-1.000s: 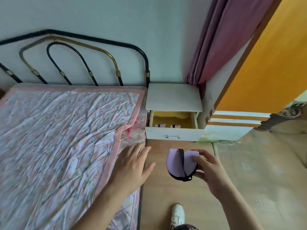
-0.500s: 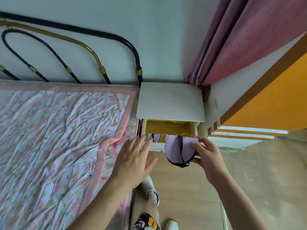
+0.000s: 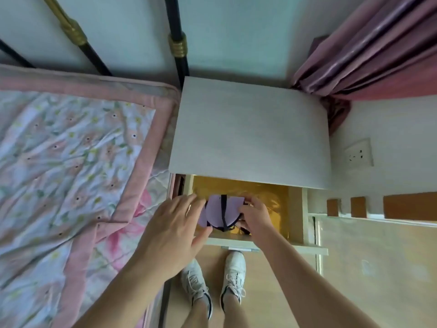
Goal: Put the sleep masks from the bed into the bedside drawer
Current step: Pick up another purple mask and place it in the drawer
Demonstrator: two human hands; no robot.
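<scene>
Single head-worn wide-angle view, looking steeply down, almost straight over bedside cabinet top (image 3: 248, 136) at frame centre. Open drawer (image 3: 293, 209) sitting just below centre, close to lens. Both forearms entering from bottom edge, reaching up toward middle. Shoes (image 3: 233, 278) showing directly beneath, lower centre. Bed cover (image 3: 71, 162) filling left half; headboard bars (image 3: 178, 43) and wall running along top; curtain (image 3: 378, 48) occupying upper right corner. Edges bending from lens distortion. No second view sharing scene.
</scene>
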